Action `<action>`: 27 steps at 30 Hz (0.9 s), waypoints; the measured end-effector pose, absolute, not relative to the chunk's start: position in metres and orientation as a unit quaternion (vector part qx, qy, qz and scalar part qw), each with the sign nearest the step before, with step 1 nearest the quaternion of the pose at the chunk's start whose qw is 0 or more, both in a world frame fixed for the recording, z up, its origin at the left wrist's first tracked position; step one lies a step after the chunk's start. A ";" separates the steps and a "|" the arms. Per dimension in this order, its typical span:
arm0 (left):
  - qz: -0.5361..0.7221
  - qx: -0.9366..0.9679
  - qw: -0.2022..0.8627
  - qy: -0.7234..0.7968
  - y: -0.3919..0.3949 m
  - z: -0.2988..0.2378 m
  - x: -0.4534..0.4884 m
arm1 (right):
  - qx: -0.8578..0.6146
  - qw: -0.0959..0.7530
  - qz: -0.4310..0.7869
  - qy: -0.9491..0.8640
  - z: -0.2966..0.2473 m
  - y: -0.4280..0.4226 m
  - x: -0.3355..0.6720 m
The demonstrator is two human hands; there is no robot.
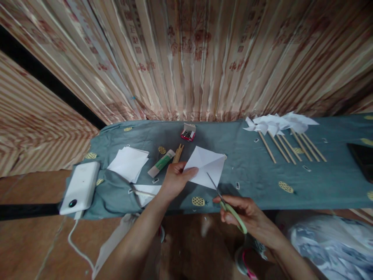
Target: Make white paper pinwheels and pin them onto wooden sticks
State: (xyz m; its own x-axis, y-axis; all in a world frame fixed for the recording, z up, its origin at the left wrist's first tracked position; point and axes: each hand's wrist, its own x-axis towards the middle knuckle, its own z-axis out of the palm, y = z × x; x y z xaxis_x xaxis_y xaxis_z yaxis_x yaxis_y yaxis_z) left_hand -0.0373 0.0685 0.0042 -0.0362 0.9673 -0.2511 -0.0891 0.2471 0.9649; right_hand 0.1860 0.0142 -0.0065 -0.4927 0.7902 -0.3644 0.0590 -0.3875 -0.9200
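Note:
My left hand [175, 179] pinches a folded white paper square [206, 165] by its left corner, holding it just above the teal cloth. My right hand [247, 216] grips green-handled scissors [225, 202]. Their blades point up and left, with the tips at the paper's lower edge. A stack of white paper squares [128, 163] lies to the left. A green glue stick [161, 163] and a few wooden sticks [178, 153] lie beside my left hand.
A teal cloth with pineapple prints [256, 171] covers the table. Several finished paper pinwheels on sticks [281, 130] lie at the right. A small red box [188, 132] sits at the back, a white power bank [81, 186] at the left edge, a dark tablet [363, 159] far right.

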 end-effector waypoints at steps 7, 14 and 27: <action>0.472 0.405 0.566 0.541 0.067 0.006 -0.034 | -0.431 0.265 0.709 -0.491 -0.005 0.014 0.184; 0.468 0.390 0.579 0.541 0.068 0.001 -0.033 | -0.443 0.270 0.717 -0.466 -0.005 0.012 0.184; 0.464 0.398 0.588 0.530 0.067 0.002 -0.028 | -0.456 0.281 0.726 -0.431 -0.003 0.014 0.186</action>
State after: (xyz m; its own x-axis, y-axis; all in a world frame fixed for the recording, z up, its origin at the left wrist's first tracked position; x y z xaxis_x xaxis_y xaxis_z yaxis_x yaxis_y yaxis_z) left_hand -0.0276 0.0673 0.0015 0.0079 0.9671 -0.2541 -0.1231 0.2531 0.9596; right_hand 0.1860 0.0135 -0.0030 -0.4259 0.8010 -0.4208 -0.0150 -0.4713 -0.8818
